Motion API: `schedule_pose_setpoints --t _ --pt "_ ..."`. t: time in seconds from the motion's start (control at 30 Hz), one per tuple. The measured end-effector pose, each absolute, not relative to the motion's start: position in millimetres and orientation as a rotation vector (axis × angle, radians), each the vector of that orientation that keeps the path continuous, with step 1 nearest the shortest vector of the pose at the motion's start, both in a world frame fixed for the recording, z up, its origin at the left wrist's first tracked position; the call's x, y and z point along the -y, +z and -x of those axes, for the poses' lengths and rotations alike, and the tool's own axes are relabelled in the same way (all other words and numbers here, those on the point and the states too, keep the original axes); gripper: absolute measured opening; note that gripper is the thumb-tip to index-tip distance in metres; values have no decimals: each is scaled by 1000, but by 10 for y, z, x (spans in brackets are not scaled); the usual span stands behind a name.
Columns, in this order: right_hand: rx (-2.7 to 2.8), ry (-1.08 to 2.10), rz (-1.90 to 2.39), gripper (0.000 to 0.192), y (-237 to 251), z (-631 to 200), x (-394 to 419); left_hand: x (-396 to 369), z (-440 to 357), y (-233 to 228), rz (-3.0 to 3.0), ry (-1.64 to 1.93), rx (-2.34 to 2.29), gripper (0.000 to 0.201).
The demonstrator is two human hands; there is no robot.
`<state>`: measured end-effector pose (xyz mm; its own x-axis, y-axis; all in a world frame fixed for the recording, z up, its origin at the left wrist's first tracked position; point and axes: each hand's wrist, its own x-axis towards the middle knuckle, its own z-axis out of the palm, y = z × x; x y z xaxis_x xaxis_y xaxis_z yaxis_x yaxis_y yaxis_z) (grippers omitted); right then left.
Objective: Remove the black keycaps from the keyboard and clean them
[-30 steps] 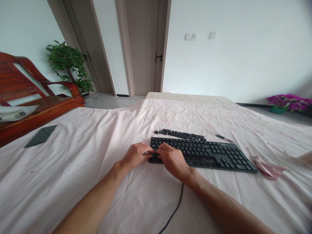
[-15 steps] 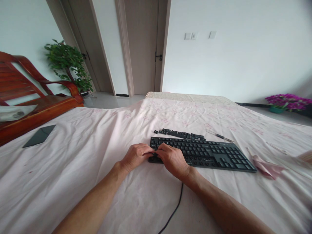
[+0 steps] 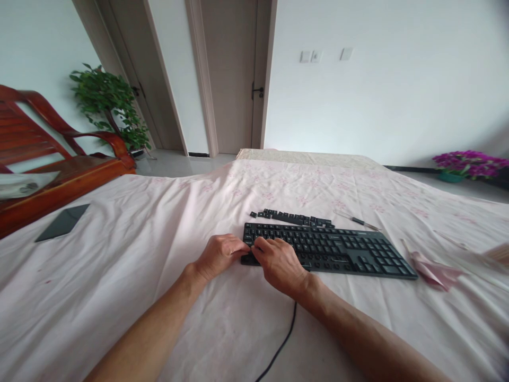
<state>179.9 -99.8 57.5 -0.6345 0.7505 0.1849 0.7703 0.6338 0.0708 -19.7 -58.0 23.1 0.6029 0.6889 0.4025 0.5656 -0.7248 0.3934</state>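
Observation:
A black keyboard (image 3: 342,252) lies on a pale pink bedsheet (image 3: 159,239). Both of my hands meet at its left end. My left hand (image 3: 218,255) has its fingers curled against the keyboard's left edge. My right hand (image 3: 278,263) rests over the leftmost keys with bent fingers, and what is under the fingertips is hidden. A row of loose black keycaps (image 3: 292,216) lies just behind the keyboard. A thin screwdriver (image 3: 358,220) lies behind its right half. The keyboard's black cable (image 3: 280,345) runs toward me between my forearms.
A dark flat slab (image 3: 62,223) lies on the sheet at the far left, beside a red wooden chair (image 3: 59,170). A crumpled pink scrap (image 3: 431,269) sits right of the keyboard. A green plant (image 3: 105,109), doors and purple flowers (image 3: 467,162) stand beyond the bed.
A thin grey object showed at my left fingertips a second ago and is hidden now. Both hands stayed at the keyboard's left end, with the right hand shifted slightly left.

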Motion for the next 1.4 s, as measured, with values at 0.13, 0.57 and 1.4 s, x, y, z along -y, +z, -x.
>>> schedule_pose_setpoints --t 0.13,0.57,1.4 --pt "2778 -271 1236 24 582 -1753 1024 576 202 225 -2627 763 -1030 26" --pt "2205 82 1369 36 454 -2017 746 520 202 145 -1928 1191 -1211 23" --pt "2200 8 1786 31 600 -1890 -538 397 136 50 -1438 1250 -1246 44"
